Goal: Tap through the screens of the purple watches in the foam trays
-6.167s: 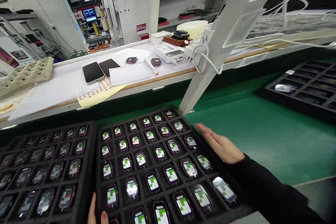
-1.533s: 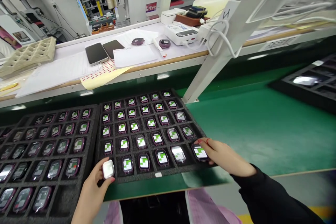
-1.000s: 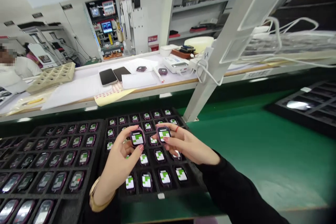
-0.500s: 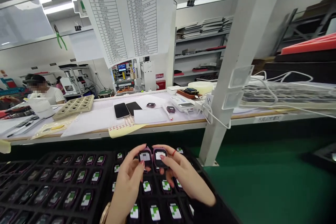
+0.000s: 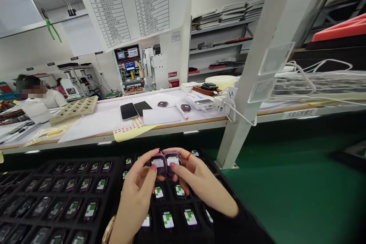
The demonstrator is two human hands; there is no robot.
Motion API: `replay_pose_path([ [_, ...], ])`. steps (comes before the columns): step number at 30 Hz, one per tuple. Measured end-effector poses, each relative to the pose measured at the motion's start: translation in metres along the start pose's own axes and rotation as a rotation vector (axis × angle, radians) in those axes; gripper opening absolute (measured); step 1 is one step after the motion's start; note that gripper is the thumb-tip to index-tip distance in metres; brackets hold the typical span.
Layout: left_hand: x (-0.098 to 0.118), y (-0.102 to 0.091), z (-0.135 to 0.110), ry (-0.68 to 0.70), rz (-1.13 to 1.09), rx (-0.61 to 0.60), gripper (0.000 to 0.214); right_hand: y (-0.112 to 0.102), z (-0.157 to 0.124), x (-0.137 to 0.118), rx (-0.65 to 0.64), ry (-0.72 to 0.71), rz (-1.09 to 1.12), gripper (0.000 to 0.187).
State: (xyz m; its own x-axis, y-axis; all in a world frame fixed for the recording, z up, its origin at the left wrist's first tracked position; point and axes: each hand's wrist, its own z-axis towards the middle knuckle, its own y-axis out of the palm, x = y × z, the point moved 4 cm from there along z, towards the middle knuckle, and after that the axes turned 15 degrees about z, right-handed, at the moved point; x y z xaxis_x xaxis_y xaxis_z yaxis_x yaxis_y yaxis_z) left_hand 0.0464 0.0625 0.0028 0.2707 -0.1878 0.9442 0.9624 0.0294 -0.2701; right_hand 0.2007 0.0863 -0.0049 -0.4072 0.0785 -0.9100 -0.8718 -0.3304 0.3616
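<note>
Side by side above a black foam tray (image 5: 156, 213), two purple-framed smartwatches with lit screens are held up. My left hand (image 5: 140, 187) is closed around the left smartwatch (image 5: 158, 163), its thumb on the lower part of the screen. In my right hand (image 5: 197, 179) is the right smartwatch (image 5: 172, 159), with the thumb lying on its screen. The two watches touch or nearly touch at their inner edges. Below them, several watches with green and white screens (image 5: 168, 220) sit in the tray's pockets. My fingers hide the backs of both held watches.
Another black tray of watches (image 5: 90, 209) lies to the left. Beyond is a white bench with two phones (image 5: 128, 111), a paper sheet (image 5: 161, 115), a beige holed tray (image 5: 76, 109) and a white power bank (image 5: 200, 101). A white post (image 5: 251, 84) rises at right. A person (image 5: 42, 93) sits far left.
The view has tilted down and shifted slightly. Both watches have come closer together, and their screens now show rows of lighter blocks. Each hand keeps its hold.
</note>
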Motion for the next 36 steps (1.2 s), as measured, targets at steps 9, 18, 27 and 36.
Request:
replay_pose_path([
  [9,-0.001,-0.006,0.001,0.081,-0.006,0.039,0.036,0.004,0.000,0.002,-0.044,0.002,0.017,0.046],
  [18,0.001,-0.008,-0.001,0.083,-0.045,0.051,0.038,0.005,-0.001,-0.003,-0.092,-0.017,0.057,0.056],
  [27,0.002,-0.014,-0.002,0.089,0.007,0.110,0.037,-0.004,-0.002,0.004,-0.185,0.004,0.229,0.068],
  [36,0.000,-0.035,0.002,0.157,0.038,0.216,0.042,0.014,-0.065,-0.020,-0.266,-0.129,0.026,0.040],
])
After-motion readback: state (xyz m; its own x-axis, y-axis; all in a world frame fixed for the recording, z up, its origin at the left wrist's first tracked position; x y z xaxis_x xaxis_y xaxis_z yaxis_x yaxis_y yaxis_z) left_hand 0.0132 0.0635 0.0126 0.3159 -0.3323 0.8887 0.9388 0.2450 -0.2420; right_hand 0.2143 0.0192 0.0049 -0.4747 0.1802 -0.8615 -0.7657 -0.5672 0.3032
